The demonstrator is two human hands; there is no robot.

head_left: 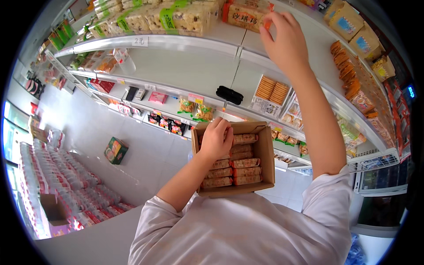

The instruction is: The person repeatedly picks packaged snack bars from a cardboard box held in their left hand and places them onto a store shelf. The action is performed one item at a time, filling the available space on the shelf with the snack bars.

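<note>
Packets (246, 171) lie in rows in the box (267, 154). Beyond it, the upper shelf (256, 42) bears a pack (243, 17), with cakes (185, 22) to its left. Biscuits (271, 89) lie on the shelf below. On the floor (150, 161), left, a carton (116, 151) sits right of bottles (55, 170).

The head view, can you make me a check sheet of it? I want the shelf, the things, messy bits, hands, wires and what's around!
Surface: white upper shelf, with pale snack packs on its left part.
Things: open cardboard box holding rows of wrapped packets; a red-and-orange packet on the upper shelf.
Clutter: black object on the shelf below; green box on the floor.
Hands: left hand over the box's left side, right hand at the red-and-orange packet's right end; grips unclear.
Cables: nothing seen.
Surroundings: plastic-wrapped packs stacked at the lower left.
</note>
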